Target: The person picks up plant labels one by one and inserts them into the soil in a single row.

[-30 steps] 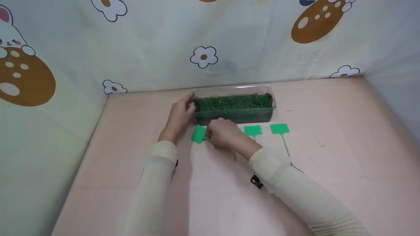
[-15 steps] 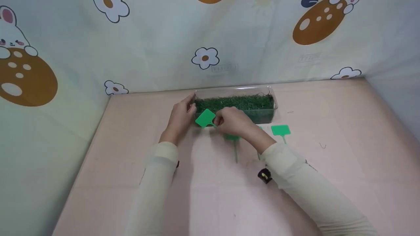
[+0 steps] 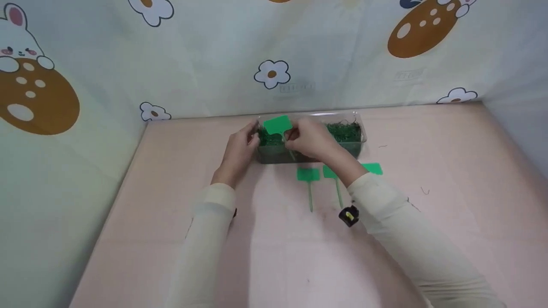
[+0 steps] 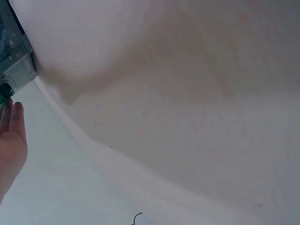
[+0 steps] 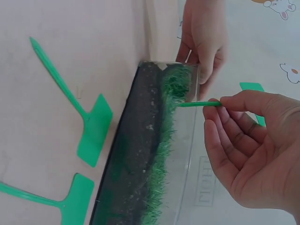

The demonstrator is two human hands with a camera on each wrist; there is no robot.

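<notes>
A long clear plastic box, with dark filling and green grass on top, stands near the back wall. My left hand rests against its left end, the fingers fairly straight in the left wrist view. Over the grass, my right hand pinches the stem of a green plant label between thumb and forefinger. The label's plate is up and its stem points down, the tip at the grass in the right wrist view. Whether the tip is in the grass I cannot tell.
In front of the box lie three more green plant labels: a left one, a middle one and a right one partly hidden by my right arm. A printed cloth wall rises close behind the box.
My right hand has lifted the plant label off the table, carried it up over the box and turned it plate-up. My left hand has stayed at the box's left end.
</notes>
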